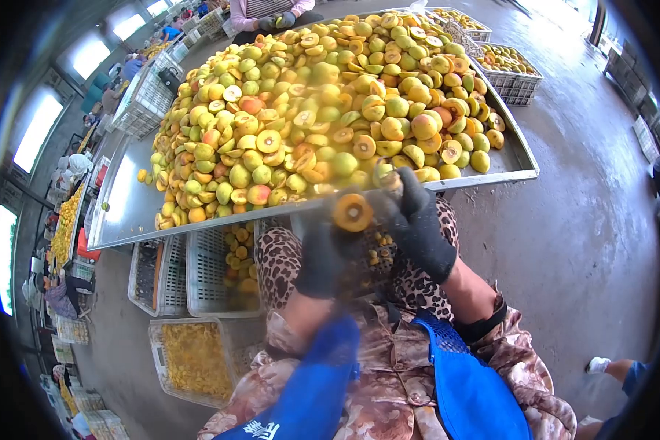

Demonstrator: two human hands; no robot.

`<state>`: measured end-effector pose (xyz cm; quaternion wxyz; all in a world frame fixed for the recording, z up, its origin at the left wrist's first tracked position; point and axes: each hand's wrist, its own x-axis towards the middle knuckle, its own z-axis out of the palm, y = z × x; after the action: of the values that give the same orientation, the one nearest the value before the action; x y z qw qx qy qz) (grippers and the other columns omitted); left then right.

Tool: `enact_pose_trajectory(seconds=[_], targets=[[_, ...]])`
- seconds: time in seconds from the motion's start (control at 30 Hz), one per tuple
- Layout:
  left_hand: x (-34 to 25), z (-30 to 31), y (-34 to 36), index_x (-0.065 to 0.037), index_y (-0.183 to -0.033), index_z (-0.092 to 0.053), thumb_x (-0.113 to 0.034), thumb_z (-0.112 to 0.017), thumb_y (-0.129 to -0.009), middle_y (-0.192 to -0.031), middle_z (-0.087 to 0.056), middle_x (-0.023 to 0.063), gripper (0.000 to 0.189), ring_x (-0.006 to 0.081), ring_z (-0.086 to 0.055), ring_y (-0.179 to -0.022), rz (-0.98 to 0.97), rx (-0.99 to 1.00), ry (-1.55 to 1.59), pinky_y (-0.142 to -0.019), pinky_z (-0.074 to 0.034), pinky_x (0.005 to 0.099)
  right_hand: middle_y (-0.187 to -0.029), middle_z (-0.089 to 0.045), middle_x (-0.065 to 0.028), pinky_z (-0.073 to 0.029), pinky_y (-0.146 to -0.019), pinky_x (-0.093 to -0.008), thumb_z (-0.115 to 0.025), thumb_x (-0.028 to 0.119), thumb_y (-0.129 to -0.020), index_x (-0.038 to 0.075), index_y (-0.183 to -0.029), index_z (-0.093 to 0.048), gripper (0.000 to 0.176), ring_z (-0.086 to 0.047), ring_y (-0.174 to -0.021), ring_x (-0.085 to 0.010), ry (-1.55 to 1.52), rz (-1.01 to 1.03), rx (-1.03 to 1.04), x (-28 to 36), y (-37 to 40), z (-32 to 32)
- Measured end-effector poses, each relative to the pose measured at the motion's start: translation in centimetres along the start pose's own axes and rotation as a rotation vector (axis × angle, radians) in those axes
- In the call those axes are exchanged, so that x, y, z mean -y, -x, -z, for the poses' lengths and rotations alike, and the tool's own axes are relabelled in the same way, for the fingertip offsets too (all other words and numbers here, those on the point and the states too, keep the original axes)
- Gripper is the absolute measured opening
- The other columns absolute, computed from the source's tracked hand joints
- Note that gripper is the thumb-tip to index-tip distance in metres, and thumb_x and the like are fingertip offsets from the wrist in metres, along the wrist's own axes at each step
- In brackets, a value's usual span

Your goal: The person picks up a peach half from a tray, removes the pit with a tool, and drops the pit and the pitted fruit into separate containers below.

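My left hand (pixel 323 253), in a dark glove, is closed around a peach half (pixel 352 213); its orange cut face and brown pit area show upward. Close beside it, my right hand (pixel 418 224), also gloved, has its fingers curled around something small and blurred near the fingertips, perhaps a tool. Both hands are over my lap, just at the near rim of the metal table (pixel 484 180). A big heap of yellow-green peaches (pixel 271 139), many cut in half, lies on that table. A smudge blurs the middle of the view.
Below the table stand white plastic crates (pixel 220 275), one holding fruit pieces. A crate of yellow scraps (pixel 194 356) sits on the floor at left. More crates of fruit (pixel 506 62) stand at back right. A gloved co-worker (pixel 271 15) sits across the table; another person's foot (pixel 598 364) shows at right.
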<state>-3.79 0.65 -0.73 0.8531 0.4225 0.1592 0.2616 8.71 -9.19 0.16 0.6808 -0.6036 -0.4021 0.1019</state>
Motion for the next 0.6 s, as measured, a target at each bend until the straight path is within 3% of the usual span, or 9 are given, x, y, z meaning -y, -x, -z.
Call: enact_pose_trajectory(seconds=[0.03, 0.13, 0.27, 0.3, 0.6], targets=[[-0.2, 0.3, -0.2, 0.001, -0.14, -0.055, -0.041, -0.049, -0.109, -0.121, -0.068, 0.0136, 0.053, 0.0247, -0.068, -0.11, -0.019, -0.023, 0.084, -0.095, -0.058, 0.0375, -0.076, -0.068, -0.0146, -0.054, -0.062, -0.0379, -0.068, 0.02, -0.096, 0.0, -0.103, -0.057, 0.024, -0.07, -0.069, -0.0232, -0.131, -0.102, 0.016, 0.6, 0.4, 0.4], [-1.1, 0.2, -0.3, 0.003, -0.141, -0.053, -0.041, -0.045, -0.111, -0.126, -0.065, 0.0155, 0.054, 0.0259, -0.065, -0.115, -0.06, -0.055, 0.157, -0.095, -0.058, 0.0395, -0.08, -0.068, -0.0141, -0.053, -0.063, -0.0364, -0.067, 0.021, -0.097, -0.002, -0.11, -0.059, 0.027, -0.068, -0.071, -0.0202, -0.027, -0.114, 0.193, 1.0, 2.4, 0.1], [-0.8, -0.5, 0.0, 0.004, -0.142, -0.051, -0.042, -0.045, -0.111, -0.128, -0.063, 0.0168, 0.055, 0.0273, -0.065, -0.115, -0.053, 0.012, 0.189, -0.094, -0.058, 0.039, -0.093, -0.069, -0.0237, -0.053, -0.071, -0.0425, -0.066, 0.024, -0.099, -0.003, -0.114, -0.059, 0.033, -0.07, -0.08, -0.0333, 0.018, -0.254, 0.312, -0.3, 4.5, -0.7], [-0.8, -0.4, 0.0, 0.004, -0.142, -0.051, -0.042, -0.045, -0.111, -0.129, -0.063, 0.017, 0.056, 0.0275, -0.065, -0.115, -0.059, 0.04, 0.187, -0.094, -0.058, 0.0388, -0.094, -0.067, -0.0272, -0.053, -0.074, -0.0448, -0.066, 0.025, -0.099, -0.003, -0.114, -0.058, 0.032, -0.068, -0.083, -0.0388, -0.051, -0.255, 0.26, -0.1, 4.5, -1.1], [-0.5, -0.6, 0.1, 0.004, -0.127, -0.059, -0.043, -0.039, -0.112, -0.111, -0.069, 0.0189, 0.053, 0.0265, -0.069, -0.102, -0.268, -0.093, -0.181, -0.087, -0.058, 0.0344, -0.105, -0.071, -0.0201, -0.053, -0.084, -0.0408, -0.067, 0.025, -0.098, -0.003, -0.121, -0.06, 0.036, -0.068, -0.096, -0.0236, -0.269, -0.354, 0.315, 0.9, 4.5, -2.4]])
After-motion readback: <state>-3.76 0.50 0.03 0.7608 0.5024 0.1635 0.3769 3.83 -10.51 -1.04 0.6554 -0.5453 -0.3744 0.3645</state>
